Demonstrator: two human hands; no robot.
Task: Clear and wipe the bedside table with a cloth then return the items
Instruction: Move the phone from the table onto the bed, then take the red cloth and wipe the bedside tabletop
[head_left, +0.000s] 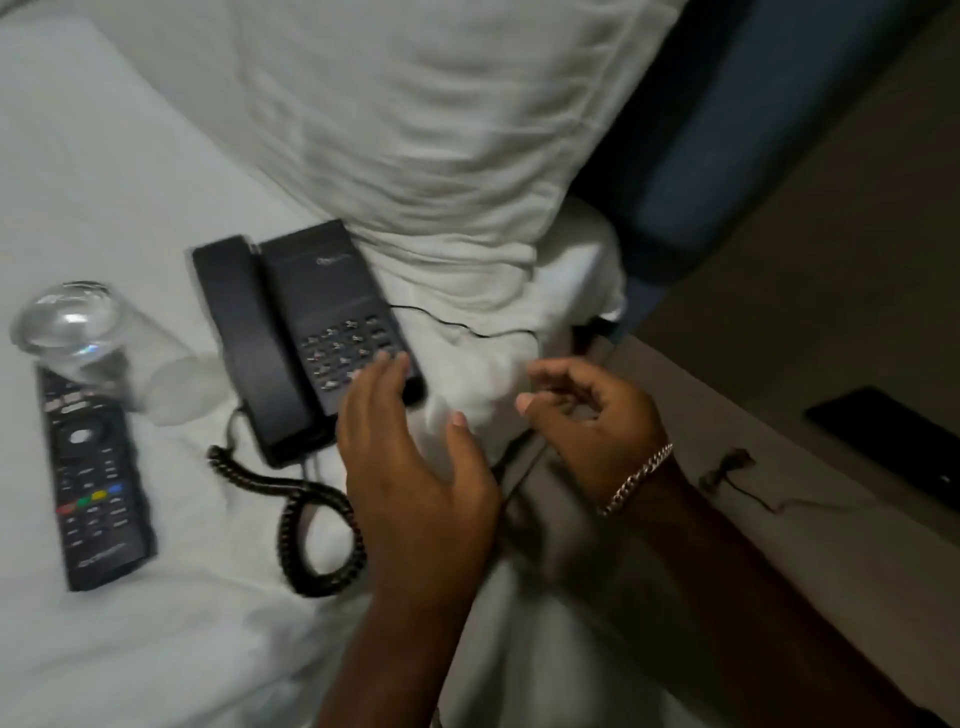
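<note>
On the bed (104, 171), both hands spread empty beside the telephone (301, 332), its logo seemingly unreadable.

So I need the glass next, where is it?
The glass lies on its side on the white bed sheet at the far left, touching the remote, left of the telephone.

A creased white pillow (415, 130) lies beyond the left hand (415, 478); a blue padded headboard (753, 130) stands beyond the right hand (597, 415); white bedsheet (104, 156) spreads left of both
</note>
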